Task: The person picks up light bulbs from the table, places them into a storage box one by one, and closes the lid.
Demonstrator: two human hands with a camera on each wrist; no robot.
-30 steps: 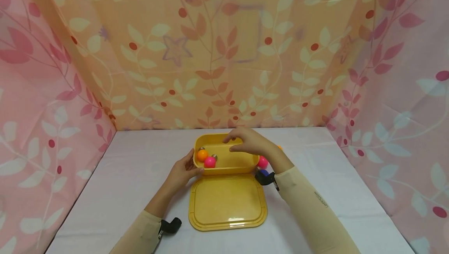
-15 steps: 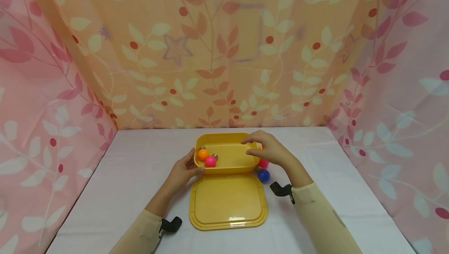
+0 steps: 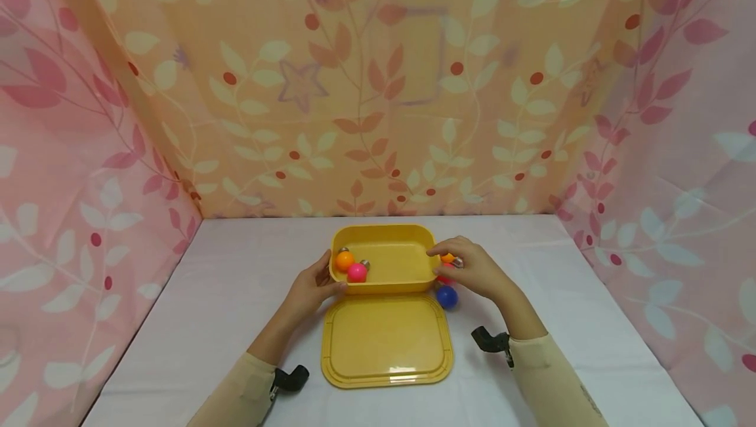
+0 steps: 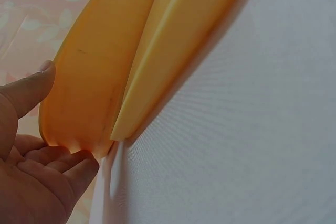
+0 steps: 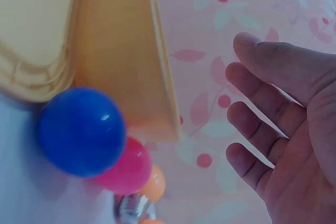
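A yellow plastic box (image 3: 384,258) stands uncovered on the white table. Inside, at its left end, lie an orange light bulb (image 3: 344,260) and a pink light bulb (image 3: 357,273). My left hand (image 3: 307,290) grips the box's left end between thumb and fingers, as the left wrist view also shows. My right hand (image 3: 472,268) is just beyond the right end, fingers spread and nothing in them. Beneath and beside it sit a blue bulb (image 3: 447,297), a pink bulb (image 5: 126,169) and an orange bulb (image 3: 447,258), partly hidden by the hand in the head view.
The box's yellow lid (image 3: 386,342) lies flat in front of it, on the near side. White cloth (image 3: 224,283) covers the table. Floral curtains (image 3: 378,86) enclose the back and both sides.
My right hand has drawn back from over the box to the right and lowered toward the loose bulbs, uncovering the blue one. The left hand and box have stayed put.
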